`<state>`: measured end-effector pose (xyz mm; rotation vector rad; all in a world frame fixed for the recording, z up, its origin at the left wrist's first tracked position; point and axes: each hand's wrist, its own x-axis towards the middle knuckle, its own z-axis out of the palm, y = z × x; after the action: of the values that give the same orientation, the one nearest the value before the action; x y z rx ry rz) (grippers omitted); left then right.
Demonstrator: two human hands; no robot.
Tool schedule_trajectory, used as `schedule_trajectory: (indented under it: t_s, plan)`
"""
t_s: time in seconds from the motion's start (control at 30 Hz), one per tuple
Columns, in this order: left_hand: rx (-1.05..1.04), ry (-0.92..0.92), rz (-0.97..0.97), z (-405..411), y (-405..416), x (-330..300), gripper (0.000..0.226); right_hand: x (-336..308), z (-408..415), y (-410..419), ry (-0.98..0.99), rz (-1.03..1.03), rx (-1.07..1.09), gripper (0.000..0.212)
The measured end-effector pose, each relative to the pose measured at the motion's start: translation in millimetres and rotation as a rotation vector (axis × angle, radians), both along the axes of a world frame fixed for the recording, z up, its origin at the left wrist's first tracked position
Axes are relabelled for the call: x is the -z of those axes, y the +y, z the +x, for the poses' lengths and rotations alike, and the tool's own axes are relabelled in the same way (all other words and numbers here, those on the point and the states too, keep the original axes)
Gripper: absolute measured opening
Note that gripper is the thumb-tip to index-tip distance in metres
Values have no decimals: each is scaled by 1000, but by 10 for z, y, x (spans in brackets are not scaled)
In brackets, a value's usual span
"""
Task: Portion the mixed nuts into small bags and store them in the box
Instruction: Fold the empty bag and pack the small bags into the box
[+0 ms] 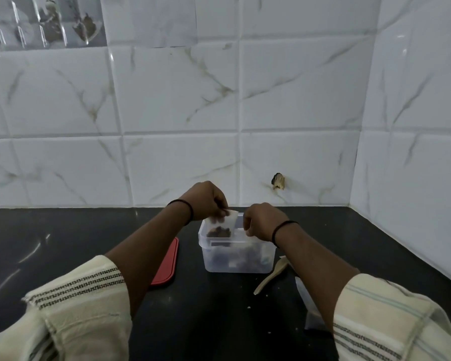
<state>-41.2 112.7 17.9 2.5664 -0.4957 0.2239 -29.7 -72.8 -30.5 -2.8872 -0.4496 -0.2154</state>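
A clear plastic box [267,264] stands on the black counter with dark nuts and bags showing through its wall. My left hand [205,200] pinches the top of a small clear bag [223,224] with nuts in its bottom, held upright over the box's left end. My right hand [262,221] hovers over the box's right side with curled fingers; whether it holds anything is hidden. A pale wooden spoon [271,276] lies on the counter right of the box.
A red lid [167,264] lies flat left of the box, partly under my left forearm. Clear plastic bags [310,306] lie at the right, partly under my right arm. White marble tile walls [297,152] close off the back and right side.
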Motion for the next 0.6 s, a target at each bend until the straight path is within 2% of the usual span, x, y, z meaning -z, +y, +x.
schedule_trajectory:
  t_s: [0.13,0.27,0.33,0.43,0.53,0.6]
  plan:
    - [-14,73,46,139,-86,112,12,51,45,-32,-16,5,2,9]
    - [-5,129,347,261,-210,276,20,56,110,-20,-25,-66,-10,11]
    - [-29,109,450,322,-250,384,20,58,128,-6,-43,-113,-4,15]
    - [-70,50,502,366,-276,496,19,38,144,-7,3,-176,-10,26]
    - [-87,-101,616,379,-298,489,25,39,189,-7,-1,-183,-9,20]
    - [-97,-114,661,373,-322,470,25,60,214,-2,-35,-179,-2,18]
